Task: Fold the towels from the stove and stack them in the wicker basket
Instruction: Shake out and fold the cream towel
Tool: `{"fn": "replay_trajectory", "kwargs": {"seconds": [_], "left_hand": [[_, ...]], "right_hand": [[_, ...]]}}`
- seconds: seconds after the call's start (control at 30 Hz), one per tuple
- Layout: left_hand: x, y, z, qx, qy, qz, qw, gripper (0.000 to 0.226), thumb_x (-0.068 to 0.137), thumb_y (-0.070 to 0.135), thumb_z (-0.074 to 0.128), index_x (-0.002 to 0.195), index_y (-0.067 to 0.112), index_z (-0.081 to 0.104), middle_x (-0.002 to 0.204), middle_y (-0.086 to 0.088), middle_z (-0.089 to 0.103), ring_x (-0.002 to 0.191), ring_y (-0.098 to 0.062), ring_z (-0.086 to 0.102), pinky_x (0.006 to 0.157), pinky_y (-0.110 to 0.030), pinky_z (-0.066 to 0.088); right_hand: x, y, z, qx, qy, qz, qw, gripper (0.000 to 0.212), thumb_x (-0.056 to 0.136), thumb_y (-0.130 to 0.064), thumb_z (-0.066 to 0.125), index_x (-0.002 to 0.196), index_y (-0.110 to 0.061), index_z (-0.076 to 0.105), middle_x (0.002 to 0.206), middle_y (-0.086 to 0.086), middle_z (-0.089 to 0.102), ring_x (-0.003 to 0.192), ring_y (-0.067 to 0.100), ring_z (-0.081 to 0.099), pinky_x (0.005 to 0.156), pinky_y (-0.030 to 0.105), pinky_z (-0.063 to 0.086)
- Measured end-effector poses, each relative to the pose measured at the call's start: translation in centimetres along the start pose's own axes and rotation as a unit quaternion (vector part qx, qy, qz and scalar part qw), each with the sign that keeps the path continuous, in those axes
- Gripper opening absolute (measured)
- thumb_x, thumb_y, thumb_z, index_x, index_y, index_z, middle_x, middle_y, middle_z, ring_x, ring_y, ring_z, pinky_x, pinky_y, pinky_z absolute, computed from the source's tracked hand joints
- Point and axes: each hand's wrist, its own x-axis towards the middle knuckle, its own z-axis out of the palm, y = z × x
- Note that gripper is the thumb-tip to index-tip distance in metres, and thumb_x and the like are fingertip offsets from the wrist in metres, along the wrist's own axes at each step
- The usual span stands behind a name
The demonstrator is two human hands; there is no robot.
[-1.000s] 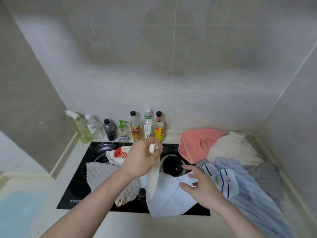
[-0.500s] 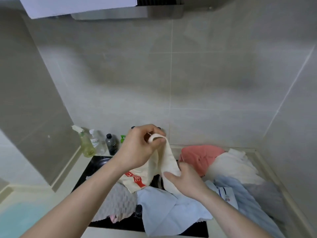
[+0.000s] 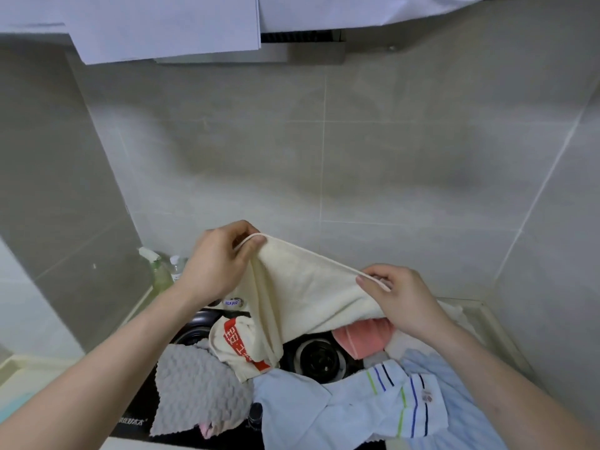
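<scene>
Am pinching cream towel (image 3: 302,297) top hem: left hand (image 3: 216,266) at corner, right hand (image 3: 397,298) along edge. Advising: slide right to far corner, pull hem taut, lift clear of stove (image 3: 319,358) before folding.

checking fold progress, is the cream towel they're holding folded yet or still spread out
Spread, not folded: the left hand and right hand pinch the cream towel along its top edge, and it hangs loose over the stove.

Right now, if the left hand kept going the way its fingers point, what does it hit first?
The left hand pinches the cream towel with fingers pointing right. Along that line comes the towel's stretched top edge, then the right hand pinching the other end. Depth is unclear, but nothing else seems between them.
</scene>
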Motion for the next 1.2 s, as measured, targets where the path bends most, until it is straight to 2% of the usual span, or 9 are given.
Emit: {"fn": "replay_trajectory", "kwargs": {"seconds": [0.23, 0.4, 0.47, 0.5, 0.67, 0.87, 1.0, 1.1, 1.2], "left_hand": [[-1.0, 0.2, -1.4, -0.018, -0.037, 0.018, 0.999, 0.031, 0.088, 0.055, 0.070, 0.076, 0.027, 0.070, 0.068, 0.005, 0.070, 0.066, -0.014, 0.065, 0.059, -0.034, 0.050], [-1.1, 0.8, -3.0, 0.007, -0.043, 0.045, 0.998, 0.008, 0.093, 0.034, 0.071, 0.086, 0.031, 0.071, 0.073, 0.007, 0.071, 0.067, -0.014, 0.063, 0.065, -0.032, 0.050], [-1.2, 1.2, -3.8, -0.002, -0.037, 0.055, 0.998, 0.009, 0.096, 0.028, 0.068, 0.088, 0.032, 0.070, 0.078, 0.012, 0.071, 0.070, -0.007, 0.063, 0.063, -0.021, 0.046], [-1.3, 1.3, -4.3, -0.009, -0.031, 0.055, 0.998, 0.010, 0.097, 0.028, 0.066, 0.088, 0.032, 0.069, 0.080, 0.015, 0.070, 0.071, -0.004, 0.063, 0.063, -0.017, 0.044], [-1.6, 1.5, -7.2, -0.024, 0.021, 0.038, 0.999, 0.013, 0.097, 0.034, 0.064, 0.085, 0.030, 0.068, 0.077, 0.012, 0.069, 0.075, -0.006, 0.062, 0.064, -0.019, 0.043], [-2.9, 2.2, -11.4, -0.074, 0.088, 0.048, 0.992, 0.014, 0.099, 0.032, 0.064, 0.087, 0.026, 0.068, 0.074, 0.009, 0.068, 0.061, -0.005, 0.063, 0.057, -0.018, 0.044], [-4.4, 3.2, -14.5, -0.147, 0.118, 0.041, 0.981, 0.014, 0.099, 0.027, 0.065, 0.086, 0.021, 0.069, 0.081, 0.004, 0.073, 0.068, -0.009, 0.073, 0.063, -0.025, 0.056], [-6.0, 4.0, -16.8, -0.140, 0.154, 0.069, 0.976, 0.011, 0.097, 0.024, 0.067, 0.087, 0.023, 0.071, 0.075, 0.006, 0.072, 0.066, -0.007, 0.069, 0.059, -0.021, 0.050], [-7.7, 5.1, -19.2, -0.141, 0.189, 0.103, 0.966, 0.009, 0.096, 0.025, 0.069, 0.089, 0.023, 0.073, 0.074, 0.009, 0.072, 0.067, -0.012, 0.068, 0.060, -0.031, 0.053]], "right_hand": [[0.1, -1.8, -2.1, 0.040, 0.087, -0.038, 0.995, 0.023, 0.097, -0.020, 0.067, 0.086, -0.038, 0.073, 0.087, -0.022, 0.073, 0.085, -0.004, 0.066, 0.073, 0.013, 0.046], [0.3, -4.7, -3.5, 0.065, 0.138, -0.066, 0.986, 0.017, 0.098, -0.019, 0.063, 0.091, -0.029, 0.075, 0.091, -0.020, 0.074, 0.092, -0.002, 0.067, 0.077, 0.011, 0.045], [0.4, -5.7, -3.8, 0.061, 0.152, -0.075, 0.984, 0.019, 0.097, -0.019, 0.064, 0.089, -0.032, 0.075, 0.090, -0.020, 0.074, 0.091, -0.001, 0.067, 0.077, 0.012, 0.046], [0.6, -6.2, -3.8, 0.058, 0.160, -0.077, 0.982, 0.020, 0.096, -0.018, 0.065, 0.088, -0.033, 0.074, 0.090, -0.020, 0.074, 0.090, 0.000, 0.067, 0.077, 0.013, 0.046], [0.3, -9.5, -3.9, 0.056, 0.204, -0.093, 0.973, 0.023, 0.095, -0.017, 0.067, 0.086, -0.037, 0.073, 0.086, -0.022, 0.074, 0.083, -0.005, 0.066, 0.072, 0.012, 0.046], [-1.2, -15.2, -3.2, 0.076, 0.254, -0.139, 0.954, 0.030, 0.094, -0.012, 0.067, 0.086, -0.040, 0.071, 0.084, -0.026, 0.073, 0.081, -0.008, 0.066, 0.072, 0.009, 0.045], [-2.6, -18.6, -3.8, 0.048, 0.264, -0.161, 0.950, 0.020, 0.094, -0.014, 0.068, 0.088, -0.032, 0.074, 0.086, -0.021, 0.074, 0.081, -0.005, 0.066, 0.072, 0.012, 0.046], [-4.1, -20.7, -4.5, 0.035, 0.278, -0.168, 0.945, 0.013, 0.093, -0.017, 0.069, 0.090, -0.028, 0.076, 0.087, -0.020, 0.075, 0.084, -0.005, 0.067, 0.075, 0.013, 0.046], [-6.1, -22.9, -5.4, 0.035, 0.285, -0.177, 0.941, 0.011, 0.094, -0.019, 0.070, 0.092, -0.028, 0.076, 0.087, -0.020, 0.075, 0.085, -0.005, 0.066, 0.077, 0.015, 0.048]]}}
